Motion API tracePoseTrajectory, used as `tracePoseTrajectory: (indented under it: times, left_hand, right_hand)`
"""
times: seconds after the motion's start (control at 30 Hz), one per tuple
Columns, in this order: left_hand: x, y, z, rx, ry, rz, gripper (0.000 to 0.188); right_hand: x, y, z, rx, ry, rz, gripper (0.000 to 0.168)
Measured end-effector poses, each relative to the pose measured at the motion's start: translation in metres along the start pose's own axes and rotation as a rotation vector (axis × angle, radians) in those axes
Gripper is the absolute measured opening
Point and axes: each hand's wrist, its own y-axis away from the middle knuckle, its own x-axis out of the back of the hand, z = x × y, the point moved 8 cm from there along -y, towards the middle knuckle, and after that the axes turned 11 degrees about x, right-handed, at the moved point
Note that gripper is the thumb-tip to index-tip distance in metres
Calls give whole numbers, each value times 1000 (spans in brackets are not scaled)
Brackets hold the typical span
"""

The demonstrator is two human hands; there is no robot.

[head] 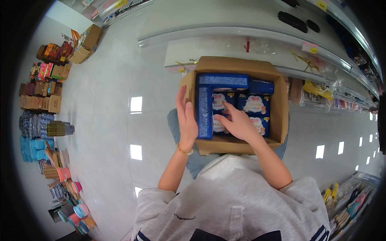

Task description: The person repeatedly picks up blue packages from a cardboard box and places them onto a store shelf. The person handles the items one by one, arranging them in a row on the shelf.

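An open cardboard box (236, 63) rests on my lap, its flaps folded outward. Inside are several dark blue printed packs; some show a white cloud-shaped label, and others stand on edge along the left and far walls. One edge-on blue pack (204, 117) lines the left wall. My left hand (187, 120) lies flat with straight fingers along the outside of the box's left side. Over the packs, my right hand (239, 123) reaches in with fingers spread, its fingertips at a middle blue pack (219, 101). No pack is lifted in either hand.
Ahead stand store shelves (211, 30) with price tags and a pair of black items (292, 22). Hanging packaged goods (319, 93) are at the right. Stacked cartons (39, 102), plastic tubs (80, 211) and another open box (86, 45) line the left wall. Shiny tiled floor (102, 144) lies between.
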Motion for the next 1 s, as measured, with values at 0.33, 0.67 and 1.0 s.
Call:
tracePoseTrajectory:
  times: [0.33,0.67,1.0]
  left_hand:
    - [-77,-49,158,-686,-335,-67,56]
    - [-157,-152,327,-1196,-781,314,49]
    - [-172,-176,316,-1152,-944,377,45]
  right_hand:
    - [194,53,-39,564,-96,739,29]
    - [440,59,-218,932,926,1319,27]
    - [593,-64,-172,221,1344,1131,76]
